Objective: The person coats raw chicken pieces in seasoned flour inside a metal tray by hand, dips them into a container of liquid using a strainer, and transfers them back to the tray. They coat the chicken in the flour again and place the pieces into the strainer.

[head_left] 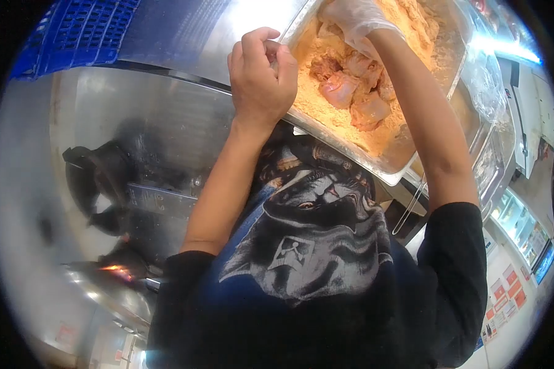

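A deep metal tray [353,154] at the upper right holds orange-tinted flour [314,101]. Several raw chicken pieces [369,111] lie in a heap on it, partly coated. My right hand [355,21], in a clear plastic glove, reaches over the chicken into the far part of the flour. Its fingertips are hidden there, and whether they grip anything cannot be made out. Bare and loosely curled, my left hand [263,77] is at the tray's left rim. No object shows between its fingers.
A blue plastic basket [89,31] stands at the upper left beside the steel counter [240,24]. Clear plastic wrapping [483,83] lies right of the tray. A wire handle [406,215] hangs below the tray's corner. A small flame [117,269] shows at the lower left.
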Motion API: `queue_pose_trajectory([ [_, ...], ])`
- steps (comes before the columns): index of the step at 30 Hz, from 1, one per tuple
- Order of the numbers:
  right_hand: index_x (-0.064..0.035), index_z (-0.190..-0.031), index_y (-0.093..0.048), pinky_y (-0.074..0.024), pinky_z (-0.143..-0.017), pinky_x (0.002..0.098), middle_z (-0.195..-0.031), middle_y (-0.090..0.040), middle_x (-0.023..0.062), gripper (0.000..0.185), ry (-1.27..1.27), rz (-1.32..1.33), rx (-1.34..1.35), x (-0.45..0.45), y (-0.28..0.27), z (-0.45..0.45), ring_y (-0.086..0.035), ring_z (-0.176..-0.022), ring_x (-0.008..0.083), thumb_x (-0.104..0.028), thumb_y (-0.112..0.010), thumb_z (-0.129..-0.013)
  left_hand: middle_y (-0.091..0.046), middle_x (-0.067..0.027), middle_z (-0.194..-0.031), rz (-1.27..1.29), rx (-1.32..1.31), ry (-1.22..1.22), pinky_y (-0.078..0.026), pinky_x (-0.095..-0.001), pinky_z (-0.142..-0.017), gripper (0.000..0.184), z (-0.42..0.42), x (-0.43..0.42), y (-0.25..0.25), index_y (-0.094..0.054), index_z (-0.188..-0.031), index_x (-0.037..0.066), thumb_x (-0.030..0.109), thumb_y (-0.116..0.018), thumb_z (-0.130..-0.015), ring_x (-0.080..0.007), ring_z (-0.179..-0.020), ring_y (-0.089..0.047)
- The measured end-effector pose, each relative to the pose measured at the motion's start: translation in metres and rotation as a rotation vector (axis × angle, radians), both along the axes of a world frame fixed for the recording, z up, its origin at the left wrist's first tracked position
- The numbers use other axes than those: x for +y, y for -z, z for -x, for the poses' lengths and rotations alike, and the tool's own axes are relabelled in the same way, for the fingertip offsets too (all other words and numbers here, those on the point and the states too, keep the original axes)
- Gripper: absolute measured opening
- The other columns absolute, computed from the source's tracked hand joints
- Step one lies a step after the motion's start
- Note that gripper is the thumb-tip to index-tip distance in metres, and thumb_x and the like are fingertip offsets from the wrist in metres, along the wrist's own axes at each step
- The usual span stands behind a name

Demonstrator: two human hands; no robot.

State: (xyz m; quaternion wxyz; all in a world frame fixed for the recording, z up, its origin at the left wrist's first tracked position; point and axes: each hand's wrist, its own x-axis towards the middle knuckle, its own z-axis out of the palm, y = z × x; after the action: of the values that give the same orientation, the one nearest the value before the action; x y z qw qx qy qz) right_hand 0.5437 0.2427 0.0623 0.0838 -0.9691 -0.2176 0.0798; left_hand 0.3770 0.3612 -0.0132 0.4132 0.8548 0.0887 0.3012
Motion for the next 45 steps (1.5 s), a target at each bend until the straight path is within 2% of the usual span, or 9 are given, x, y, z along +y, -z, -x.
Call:
queue_pose_trajectory([
  [13,-0.0145,-0.105,-0.08,-0.0577,-0.086,0.0419,-0.104,-0.078,0.0151,0.022,0.087,0.086,0.288,-0.002,-0.073,0.024,-0.074,-0.096,0.031,-0.025,-0.076,-0.086,-0.069,-0.0096,-0.085,-0.027,0.005,0.005,-0.053,-0.0347,-0.069,0.025,0.0,0.002,-0.001,-0.059,-0.118,0.001,0.007,-0.065,-0.095,-0.0194,-0.073,-0.066],
  [15,-0.0125,-0.103,-0.08,-0.058,-0.084,0.0417,-0.102,-0.078,0.0131,0.022,0.251,-0.09,0.067,-0.015,0.005,-0.012,-0.074,-0.094,0.0307,-0.026,-0.076,-0.086,-0.069,-0.0095,-0.085,-0.034,0.0,0.009,-0.053,-0.0344,-0.067,0.025,0.0,0.002,-0.001,-0.059,-0.118,0.001,0.007,-0.065,-0.095,-0.0191,-0.073,-0.065],
  [17,-0.0124,-0.103,-0.08,-0.0582,-0.083,0.0418,-0.103,-0.078,0.0126,0.023,0.105,-0.068,-0.03,-0.025,-0.026,0.017,-0.074,-0.093,0.0306,-0.028,-0.075,-0.086,-0.067,-0.0071,-0.083,0.054,0.019,-0.001,-0.047,-0.0445,-0.083,0.028,0.0,0.0,-0.001,-0.059,-0.116,0.003,0.009,-0.064,-0.09,-0.0281,-0.082,-0.062],
  [22,-0.0117,-0.1,-0.079,-0.0572,-0.079,0.0399,-0.104,-0.078,0.0112,0.022,0.007,-0.074,-0.513,-0.058,0.016,-0.021,-0.073,-0.091,0.028,-0.028,-0.074,-0.087,-0.067,-0.0073,-0.082,0.045,0.024,0.006,-0.047,-0.0447,-0.083,0.028,0.0,0.001,-0.001,-0.059,-0.117,0.003,0.009,-0.065,-0.09,-0.0285,-0.082,-0.062],
  [24,-0.0107,-0.102,-0.079,-0.0553,-0.08,0.0411,-0.103,-0.078,0.0121,0.029,-0.457,0.787,-0.203,-0.076,0.001,-0.06,-0.072,-0.092,0.0273,-0.034,-0.072,-0.087,-0.067,-0.0073,-0.082,0.042,0.028,0.015,-0.048,-0.0449,-0.082,0.028,0.0,0.001,-0.002,-0.059,-0.117,0.003,0.008,-0.065,-0.09,-0.0286,-0.082,-0.062],
  [28,-0.0102,-0.099,-0.078,-0.0542,-0.078,0.0406,-0.093,-0.075,0.0131,0.019,0.043,0.203,0.143,-0.123,-0.014,-0.081,-0.071,-0.091,0.0265,-0.025,-0.067,-0.093,-0.067,-0.0077,-0.082,0.082,0.054,0.044,-0.048,-0.0449,-0.082,0.028,0.0,0.0,-0.006,-0.058,-0.117,0.003,0.008,-0.065,-0.091,-0.029,-0.082,-0.062],
  [30,-0.0084,-0.094,-0.078,-0.0545,-0.076,0.0389,-0.087,-0.073,0.0142,0.021,-0.693,0.032,-0.038,-0.156,0.045,-0.134,-0.07,-0.087,0.0273,-0.024,-0.065,-0.097,-0.067,-0.0078,-0.081,0.105,0.067,0.041,-0.048,-0.0449,-0.081,0.028,0.0,-0.003,-0.005,-0.058,-0.117,0.003,0.008,-0.065,-0.091,-0.0291,-0.082,-0.062],
  [32,-0.008,-0.095,-0.078,-0.0545,-0.076,0.0387,-0.087,-0.073,0.0144,0.022,-0.463,0.135,0.02,-0.134,0.04,-0.119,-0.07,-0.087,0.0271,-0.026,-0.065,-0.097,-0.067,-0.0079,-0.081,0.098,0.059,0.04,-0.048,-0.0447,-0.081,0.027,0.001,-0.001,-0.003,-0.058,-0.117,0.003,0.008,-0.065,-0.091,-0.0291,-0.082,-0.062],
  [45,-0.0058,-0.098,-0.078,-0.0544,-0.078,0.0368,-0.09,-0.074,0.0158,0.033,-0.527,0.268,-0.085,-0.075,0.08,-0.121,-0.07,-0.088,0.0263,-0.036,-0.065,-0.097,-0.067,-0.0102,-0.083,-0.064,-0.036,-0.017,-0.054,-0.0386,-0.071,0.027,0.001,0.003,0.002,-0.059,-0.118,0.001,0.009,-0.066,-0.093,-0.0251,-0.075,-0.066],
])
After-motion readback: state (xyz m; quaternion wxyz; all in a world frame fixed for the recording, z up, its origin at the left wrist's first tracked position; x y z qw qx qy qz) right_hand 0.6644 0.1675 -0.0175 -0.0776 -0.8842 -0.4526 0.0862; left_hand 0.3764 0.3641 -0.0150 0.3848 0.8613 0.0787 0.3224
